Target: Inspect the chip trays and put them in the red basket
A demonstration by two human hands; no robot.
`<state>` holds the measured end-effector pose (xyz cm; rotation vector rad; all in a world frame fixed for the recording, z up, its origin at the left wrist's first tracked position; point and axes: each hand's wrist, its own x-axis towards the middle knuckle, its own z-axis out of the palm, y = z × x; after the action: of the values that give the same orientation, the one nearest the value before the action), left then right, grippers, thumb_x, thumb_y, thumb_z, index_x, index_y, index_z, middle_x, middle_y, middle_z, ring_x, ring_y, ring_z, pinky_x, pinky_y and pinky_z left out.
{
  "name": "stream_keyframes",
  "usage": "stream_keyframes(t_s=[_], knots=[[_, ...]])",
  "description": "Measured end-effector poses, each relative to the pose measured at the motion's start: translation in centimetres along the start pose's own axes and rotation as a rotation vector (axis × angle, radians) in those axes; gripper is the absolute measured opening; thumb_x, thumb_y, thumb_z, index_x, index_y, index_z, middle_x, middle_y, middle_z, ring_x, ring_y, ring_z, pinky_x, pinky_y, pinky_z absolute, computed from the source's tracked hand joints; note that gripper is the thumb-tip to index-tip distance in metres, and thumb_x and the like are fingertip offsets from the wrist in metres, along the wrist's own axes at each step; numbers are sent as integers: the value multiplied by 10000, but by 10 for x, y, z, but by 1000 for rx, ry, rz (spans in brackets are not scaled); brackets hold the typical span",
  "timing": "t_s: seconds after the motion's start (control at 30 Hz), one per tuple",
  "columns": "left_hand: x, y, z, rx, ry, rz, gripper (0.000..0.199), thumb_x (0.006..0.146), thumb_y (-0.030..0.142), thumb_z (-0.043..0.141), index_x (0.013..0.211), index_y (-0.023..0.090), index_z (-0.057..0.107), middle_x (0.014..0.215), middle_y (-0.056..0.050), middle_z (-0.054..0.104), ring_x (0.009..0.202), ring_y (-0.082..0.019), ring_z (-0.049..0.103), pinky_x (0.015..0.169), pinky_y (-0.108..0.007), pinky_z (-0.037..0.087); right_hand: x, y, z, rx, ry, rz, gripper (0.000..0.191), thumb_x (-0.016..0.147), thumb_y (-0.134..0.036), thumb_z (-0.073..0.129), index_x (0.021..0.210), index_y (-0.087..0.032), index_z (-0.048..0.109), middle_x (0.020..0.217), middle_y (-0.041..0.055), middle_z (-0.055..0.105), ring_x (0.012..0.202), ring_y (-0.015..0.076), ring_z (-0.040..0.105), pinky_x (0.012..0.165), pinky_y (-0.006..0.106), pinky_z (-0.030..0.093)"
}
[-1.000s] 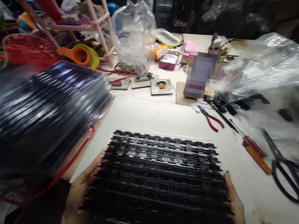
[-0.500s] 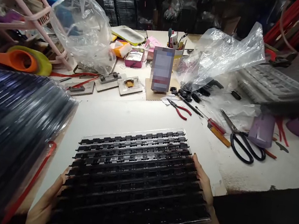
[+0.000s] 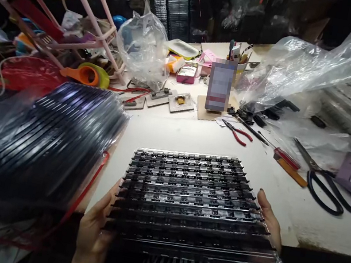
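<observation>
A clear plastic tray (image 3: 183,243) filled with rows of small black parts (image 3: 186,187) is held level near the table's front edge. My left hand (image 3: 99,215) grips its left side, the thumb along the edge and the other fingers mostly hidden underneath. On the opposite side my right hand (image 3: 270,221) holds the tray's right edge, its thumb showing and its remaining fingers out of sight below. To the left lies a large stack of similar dark trays (image 3: 55,143) wrapped in clear plastic, with a red strap (image 3: 90,184) hanging along it.
Red-handled pliers (image 3: 238,134), a screwdriver (image 3: 285,158) and black-handled scissors (image 3: 324,183) lie beyond the tray toward the right. A phone (image 3: 220,85) stands at the back. Clear plastic bags (image 3: 145,50) and a pink rack (image 3: 97,15) fill the rear left.
My view has swung left, so the bench things appear further right. The tray, still in both hands, is now seen flatter, with more of its rows lit.
</observation>
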<state>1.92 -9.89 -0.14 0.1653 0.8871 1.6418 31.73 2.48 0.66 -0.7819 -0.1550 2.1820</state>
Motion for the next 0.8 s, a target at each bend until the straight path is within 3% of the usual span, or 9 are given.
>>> stream_keyframes(t_s=[0.07,0.17,0.37,0.53,0.8], knots=[[0,-1,-1,52,40,4,569,856,113,457,1403,239,360,1020,-34,711,875,-171,682,929,-331,494,1,2,-7,5,13,33,280,880,-387,514,1052,-245,683,864,56,741,870,250,690,878,447,513],[1,-2,5,103,51,16,596,847,132,485,1409,274,346,1138,-33,672,1023,-199,634,973,-337,463,1,1,-12,-10,22,71,275,893,-358,512,1067,-228,682,836,54,743,854,244,695,861,429,526],[3,0,14,139,28,7,669,826,122,515,1430,304,294,1260,-35,606,1196,-243,520,1040,-378,398,4,-3,-7,-13,5,95,326,897,-436,503,1055,-224,694,876,51,742,896,240,686,862,409,528],[3,2,15,133,106,-7,657,826,153,521,1417,346,310,1260,-10,610,1183,-242,534,1029,-367,415,6,-1,1,21,-44,54,358,923,-439,450,1100,-224,673,921,51,737,937,222,673,905,403,502],[3,5,17,160,102,-70,692,808,122,540,1413,364,309,1249,-11,617,1109,-247,591,952,-369,492,6,0,5,50,-44,50,390,953,-411,375,1158,-215,642,979,58,727,1001,221,649,951,430,467]])
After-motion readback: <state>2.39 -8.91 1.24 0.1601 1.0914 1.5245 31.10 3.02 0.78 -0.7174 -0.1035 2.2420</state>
